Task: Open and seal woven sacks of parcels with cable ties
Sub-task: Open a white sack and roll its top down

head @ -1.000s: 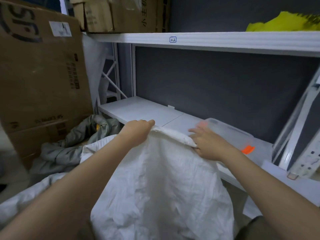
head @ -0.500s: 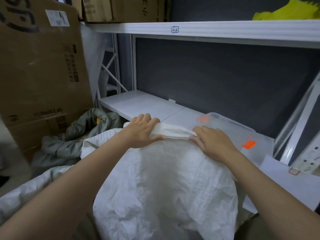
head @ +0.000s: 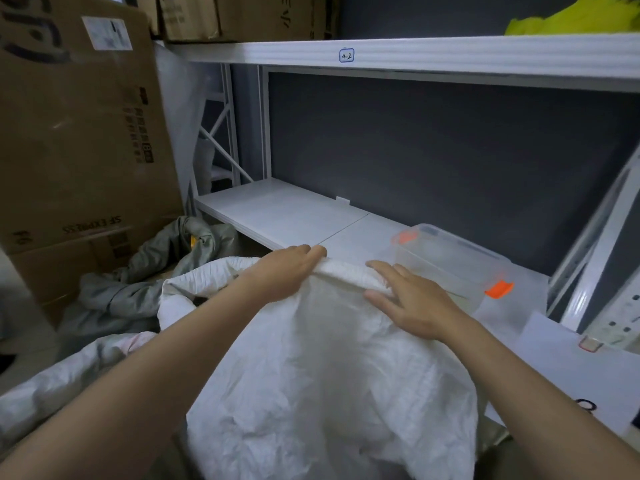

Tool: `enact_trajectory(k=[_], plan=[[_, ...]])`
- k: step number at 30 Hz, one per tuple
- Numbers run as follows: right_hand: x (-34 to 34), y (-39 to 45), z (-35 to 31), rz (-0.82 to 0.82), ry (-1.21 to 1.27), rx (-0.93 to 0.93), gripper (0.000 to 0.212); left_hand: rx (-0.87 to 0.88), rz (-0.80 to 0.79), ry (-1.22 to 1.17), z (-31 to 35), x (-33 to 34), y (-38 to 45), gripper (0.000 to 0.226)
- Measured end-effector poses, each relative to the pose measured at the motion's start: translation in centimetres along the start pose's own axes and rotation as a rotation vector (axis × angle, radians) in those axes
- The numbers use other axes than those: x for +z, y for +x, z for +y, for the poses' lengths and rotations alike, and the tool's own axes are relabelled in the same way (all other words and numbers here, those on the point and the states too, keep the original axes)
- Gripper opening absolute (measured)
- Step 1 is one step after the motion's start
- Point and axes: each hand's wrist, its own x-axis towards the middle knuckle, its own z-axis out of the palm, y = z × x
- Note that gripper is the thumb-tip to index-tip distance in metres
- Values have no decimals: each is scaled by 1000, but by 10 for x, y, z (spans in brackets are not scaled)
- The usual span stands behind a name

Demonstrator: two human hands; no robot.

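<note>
**Two hands working the rolled mouth of one white sack**

The left hand is gripping the rolled top edge of the white woven sack, fingers curled over the far side of the roll and the thumb hidden beneath it. The right hand is lying on the same edge just beside it, fingers straight and a little spread, pressing the fabric flat rather than clutching it. Half a second ago the right fingers were bunched closer together and sitting tight against the left hand; now they are fanning apart, and a short stretch of rolled hem is showing between the two hands. The left hand is keeping its hold in much the same place.

The sack is standing in front of the person, its mouth leaning against the front edge of the lower shelf. I am counting one sack being handled, with a second pale one slumping low at the left. One clear plastic box with two orange clips is sitting on the shelf just beyond the right hand. One grey-green crumpled bag is lying on the floor to the left, in front of one big cardboard carton. Something yellow is resting on the upper shelf, which is carrying one small handwritten label.
</note>
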Motion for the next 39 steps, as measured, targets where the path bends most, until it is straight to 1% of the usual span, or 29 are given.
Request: enact_trajectory(k=[2,4,5,6,8,10,11,12,13,14,15,16,17,19,21,22,23,24,26,27,28,29,31,33,35,36,37,38,39], plan=[[5,0,4,4,61,22,32,27,24,49,2,9,-1,40],[10,3,9,64,90,15,19,-14,-40,-57,8,15,-3,51],[11,4,12,86,105,6,16,-33,-51,-109,9,16,-2,48],[11,5,14,92,120,-4,16,-35,-37,-112,11,16,-1,42],[10,5,16,62,168,-24,22,30,17,-50,11,12,3,33],[10,6,11,-6,193,-42,32,81,-55,-74,13,6,6,26],[11,7,7,-43,225,-22,32,105,-87,-58,16,3,8,23],[11,7,3,-81,284,13,26,135,-96,-12,19,3,10,21],[11,9,-1,-122,359,51,20,182,-62,43,23,3,11,20],[11,11,-5,-175,417,92,17,245,24,106,25,6,11,19],[13,13,-8,-213,416,115,17,316,154,180,25,10,12,19],[16,16,-11,-224,353,114,20,351,272,236,23,16,12,25],[21,18,-14,-193,237,100,25,322,360,268,22,22,10,31],[32,18,-15,-49,-39,118,37,101,499,207,16,37,8,40],[47,13,-14,45,-165,188,46,-178,580,21,16,48,-1,46],[56,9,-14,58,-184,222,50,-316,565,-140,19,50,-6,48],[62,6,-15,58,-201,246,53,-437,467,-345,24,49,-10,50],[69,2,-17,40,-220,250,56,-549,324,-576,30,48,-16,52],[84,-6,-24,-9,-257,199,62,-713,39,-1063,41,51,-20,55],[91,-10,-29,-55,-264,161,64,-759,-42,-1244,45,57,-20,55],[97,-16,-34,-104,-245,124,66,-788,-88,-1355,47,64,-20,55],[104,-22,-38,-159,-173,90,66,-822,-113,-1419,49,73,-20,55],[113,-35,-39,-305,161,109,68,-928,-142,-1501,52,91,-24,53],[117,-43,-36,-482,462,216,69,-1015,-157,-1528,57,108,-28,48],[113,-47,-30,-630,652,299,58,-1048,-148,-1540,63,119,-32,32],[111,-48,-27,-651,703,311,49,-1043,-143,-1548,66,120,-34,21],[108,-46,-22,-602,692,294,40,-1023,-140,-1545,68,121,-35,12],[104,-43,-19,-483,639,255,35,-986,-138,-1531,70,121,-37,7],[101,-38,-15,-343,539,226,35,-944,-134,-1514,70,120,-39,9]])
